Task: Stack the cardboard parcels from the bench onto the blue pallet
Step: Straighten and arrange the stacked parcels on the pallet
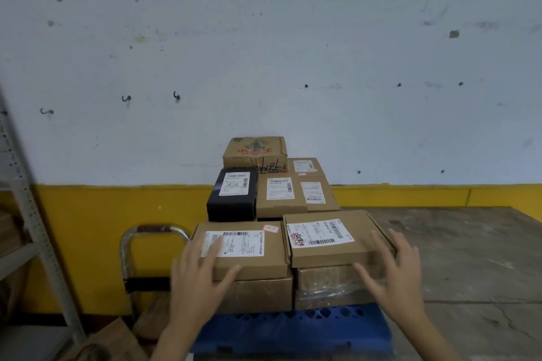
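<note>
Both hands are spread, gripping nothing: my left hand lies flat on the front-left parcel, my right hand against the front-right parcel, both topping the stack on the blue pallet. I judge I'm squaring them; next, fetch another off the bench

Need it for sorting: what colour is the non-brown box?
The small rectangular box is black, white-labelled; head view.

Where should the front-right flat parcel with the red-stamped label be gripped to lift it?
Likely by its exposed near and right edges, coming from the front: the flat parcel lies level on a taped box, and its left side sits close against the neighbouring parcel.
</note>
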`<state>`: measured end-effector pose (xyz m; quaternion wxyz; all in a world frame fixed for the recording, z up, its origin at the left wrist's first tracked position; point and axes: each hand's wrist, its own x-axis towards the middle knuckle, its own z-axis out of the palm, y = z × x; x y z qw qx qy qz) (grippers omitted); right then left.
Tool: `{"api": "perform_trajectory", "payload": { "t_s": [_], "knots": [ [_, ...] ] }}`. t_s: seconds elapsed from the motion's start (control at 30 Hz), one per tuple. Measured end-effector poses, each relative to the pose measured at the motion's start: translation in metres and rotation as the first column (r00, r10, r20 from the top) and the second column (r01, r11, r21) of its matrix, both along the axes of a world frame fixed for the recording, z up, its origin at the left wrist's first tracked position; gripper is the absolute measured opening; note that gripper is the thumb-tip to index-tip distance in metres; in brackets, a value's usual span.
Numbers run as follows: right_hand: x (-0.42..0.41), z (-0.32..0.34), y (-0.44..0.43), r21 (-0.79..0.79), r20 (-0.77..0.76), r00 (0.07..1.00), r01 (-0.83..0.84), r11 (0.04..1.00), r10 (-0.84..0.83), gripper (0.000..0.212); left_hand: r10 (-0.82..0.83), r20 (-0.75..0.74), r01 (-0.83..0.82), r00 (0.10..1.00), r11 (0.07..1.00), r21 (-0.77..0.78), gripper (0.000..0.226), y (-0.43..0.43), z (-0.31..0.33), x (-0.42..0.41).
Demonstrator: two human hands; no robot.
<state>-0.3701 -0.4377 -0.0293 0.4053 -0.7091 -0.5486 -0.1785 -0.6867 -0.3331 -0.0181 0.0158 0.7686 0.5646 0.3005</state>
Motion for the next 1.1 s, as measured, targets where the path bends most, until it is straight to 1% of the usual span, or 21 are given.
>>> {"api": "perform_trajectory", "payload": {
  "t_s": [0.03,0.07,0.1,0.17,0.27,0.37,0.53,0.7,0.8,0.9,1.0,1.07,1.1],
  "knots": [
    [-0.010,0.001,0.003,-0.017,0.123,0.992,-0.024,1.000,0.026,0.066,-0.048,-0.081,0.049,0.996,0.999,0.008,0.088,-0.004,0.002,0.012],
    [-0.022,0.001,0.008,-0.042,0.199,0.978,-0.059,0.997,0.066,0.066,-0.094,-0.156,0.093,0.983,0.996,-0.011,0.091,-0.009,0.003,0.025],
    [-0.035,0.002,0.013,-0.068,0.248,0.963,-0.094,0.993,0.108,0.066,-0.127,-0.230,0.122,0.965,0.992,-0.037,0.089,-0.012,0.005,0.037],
    [-0.056,-0.001,0.025,-0.114,0.302,0.939,-0.134,0.984,0.163,0.065,-0.165,-0.312,0.155,0.936,0.986,-0.058,0.078,-0.019,0.008,0.058],
    [-0.072,-0.003,0.040,-0.159,0.326,0.935,-0.090,0.983,0.138,0.061,-0.178,-0.372,0.188,0.911,0.982,-0.009,0.065,-0.017,0.005,0.070],
    [-0.073,-0.008,0.049,-0.125,0.347,0.933,-0.050,0.991,0.091,0.053,-0.175,-0.397,0.202,0.901,0.979,0.028,0.061,-0.010,-0.006,0.069],
    [-0.070,-0.017,0.056,-0.048,0.363,0.929,-0.057,0.997,0.070,0.056,-0.185,-0.386,0.190,0.904,0.981,-0.024,0.064,-0.005,-0.007,0.070],
    [-0.071,-0.018,0.058,-0.031,0.367,0.928,-0.051,0.998,0.059,0.055,-0.190,-0.382,0.195,0.904,0.980,-0.025,0.062,-0.006,-0.007,0.071],
    [-0.074,-0.014,0.055,-0.043,0.359,0.931,-0.060,0.997,0.072,0.056,-0.195,-0.381,0.199,0.904,0.980,-0.028,0.061,-0.007,-0.006,0.070],
    [-0.077,-0.009,0.050,-0.075,0.354,0.932,-0.056,0.996,0.079,0.053,-0.198,-0.387,0.227,0.901,0.973,0.029,0.057,-0.009,-0.003,0.071],
    [-0.080,-0.003,0.045,-0.112,0.325,0.942,-0.046,0.993,0.080,0.059,-0.176,-0.350,0.213,0.920,0.975,0.068,0.064,-0.011,0.002,0.068],
    [-0.080,0.002,0.041,-0.120,0.309,0.949,-0.024,0.992,0.060,0.065,-0.195,-0.312,0.223,0.930,0.973,0.056,0.069,-0.006,0.003,0.062],
    [-0.079,0.006,0.040,-0.120,0.302,0.952,-0.013,0.993,0.049,0.066,-0.219,-0.301,0.237,0.928,0.971,0.025,0.071,0.000,0.003,0.061]
  ]
}}
